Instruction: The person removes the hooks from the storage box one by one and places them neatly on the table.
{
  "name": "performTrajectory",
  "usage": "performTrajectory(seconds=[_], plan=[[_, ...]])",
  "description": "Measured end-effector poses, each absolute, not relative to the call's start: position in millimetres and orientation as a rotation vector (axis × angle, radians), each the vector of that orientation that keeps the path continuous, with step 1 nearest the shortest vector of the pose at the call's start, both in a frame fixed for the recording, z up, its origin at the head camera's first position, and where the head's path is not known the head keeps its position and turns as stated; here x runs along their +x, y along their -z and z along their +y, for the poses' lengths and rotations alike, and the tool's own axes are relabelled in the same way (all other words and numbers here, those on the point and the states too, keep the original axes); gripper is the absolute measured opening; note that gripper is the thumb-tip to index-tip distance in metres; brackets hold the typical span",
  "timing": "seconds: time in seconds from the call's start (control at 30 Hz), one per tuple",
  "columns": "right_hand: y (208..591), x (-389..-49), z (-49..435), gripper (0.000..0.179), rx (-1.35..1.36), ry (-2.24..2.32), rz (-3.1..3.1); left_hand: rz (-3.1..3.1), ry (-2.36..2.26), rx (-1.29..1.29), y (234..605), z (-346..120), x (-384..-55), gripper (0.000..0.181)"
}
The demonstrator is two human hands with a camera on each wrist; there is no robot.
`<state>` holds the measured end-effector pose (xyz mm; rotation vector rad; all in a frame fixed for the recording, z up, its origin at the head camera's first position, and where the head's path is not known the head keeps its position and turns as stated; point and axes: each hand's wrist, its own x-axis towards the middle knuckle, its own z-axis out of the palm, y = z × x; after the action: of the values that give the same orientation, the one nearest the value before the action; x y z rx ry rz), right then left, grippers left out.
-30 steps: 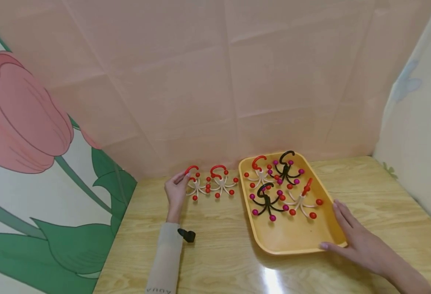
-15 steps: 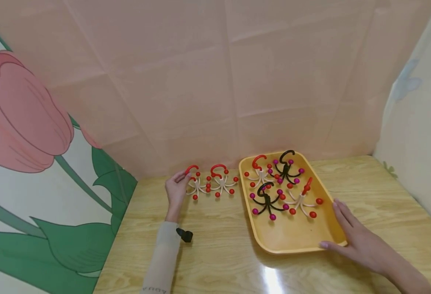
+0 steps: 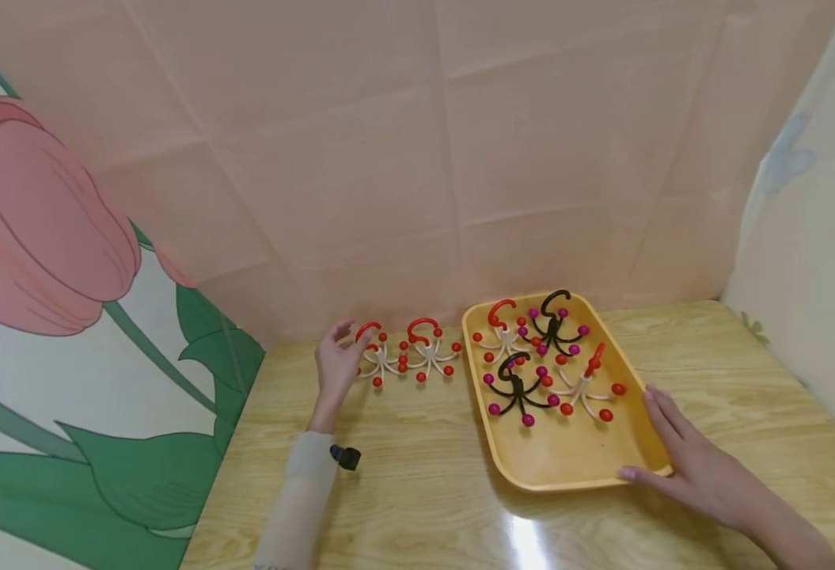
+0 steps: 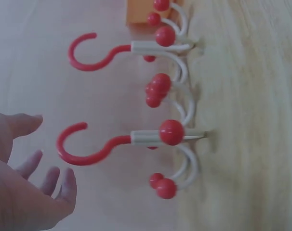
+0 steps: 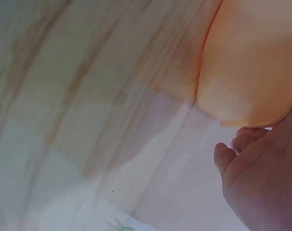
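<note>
Two multi-arm hook hangers stand side by side on the table, each with a red hook on top, a white stem and curved white arms tipped with red balls. My left hand (image 3: 336, 366) is beside the left hook hanger (image 4: 146, 138), fingers parted and apart from its hook in the left wrist view. The right hook hanger (image 3: 429, 356) stands next to it. My right hand (image 3: 709, 475) holds the near right corner of a yellow tray (image 3: 567, 463), thumb on the front rim and fingers along the side. Inside are a black hook hanger (image 3: 518, 385) and a white one (image 3: 584, 388).
Another white hook hanger (image 3: 506, 342) and another black one (image 3: 553, 326) sit at the tray's far end. A pink cloth backdrop (image 3: 389, 198) rises behind the wooden table (image 3: 417, 491). Flower-printed panels (image 3: 54, 229) flank it.
My left hand has let go of the left hook hanger's red hook, its fingers spreading and drawing slightly left. My right hand and the tray stay in place.
</note>
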<state>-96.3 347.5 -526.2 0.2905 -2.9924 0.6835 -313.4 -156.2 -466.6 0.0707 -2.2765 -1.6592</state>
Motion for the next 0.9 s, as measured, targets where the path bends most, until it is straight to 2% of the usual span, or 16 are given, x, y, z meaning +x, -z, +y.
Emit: performTrajectory(seconds=[0.17, 0.57, 0.9], plan=[[527, -96, 348, 0.121, 0.295, -0.680, -2.988, -2.348, 1.519, -0.032, 454, -150, -305, 0.045], [524, -95, 346, 0.120, 0.289, -0.692, -3.002, -2.307, 1.461, -0.450, 424, -118, -281, 0.029], [523, -94, 345, 0.120, 0.279, -0.692, -2.998, -2.290, 1.643, -0.680, 419, -83, -268, 0.034]])
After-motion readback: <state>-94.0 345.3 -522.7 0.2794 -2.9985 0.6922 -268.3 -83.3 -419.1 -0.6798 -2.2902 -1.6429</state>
